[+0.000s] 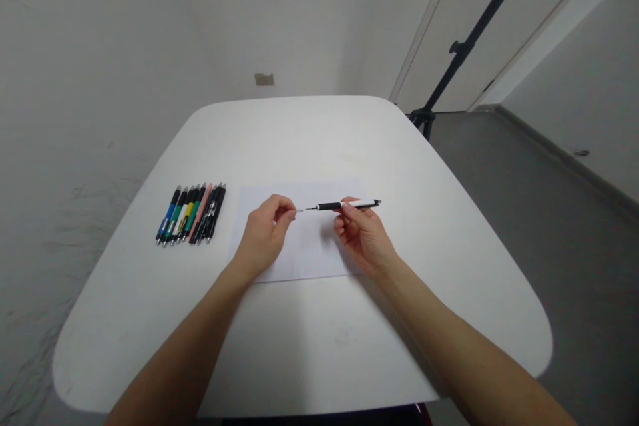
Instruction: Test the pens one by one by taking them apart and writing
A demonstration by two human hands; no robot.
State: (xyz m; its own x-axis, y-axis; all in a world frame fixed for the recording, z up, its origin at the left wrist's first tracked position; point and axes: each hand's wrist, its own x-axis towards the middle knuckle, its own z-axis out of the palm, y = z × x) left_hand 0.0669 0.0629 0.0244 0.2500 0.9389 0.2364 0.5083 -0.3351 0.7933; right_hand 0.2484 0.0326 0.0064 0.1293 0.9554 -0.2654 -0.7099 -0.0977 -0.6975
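My right hand (363, 233) is closed around a white pen (360, 204) with a black grip, held level over the paper. A thin refill tip (311, 208) sticks out of the pen's left end. Just to the left of that tip, my left hand (267, 229) pinches a small silvery pen part (299, 211); most of it is hidden by the fingers, so its exact kind does not show. A narrow gap separates the part from the refill tip. Beneath both hands lies a white sheet of paper (299, 256).
To the left of the paper, a row of several click pens (191, 214) in blue, green, white, yellow, pink and black lies side by side. Everything rests on a white table (294, 140) with rounded corners. A black stand (462, 56) rises behind the table's right side, near a door.
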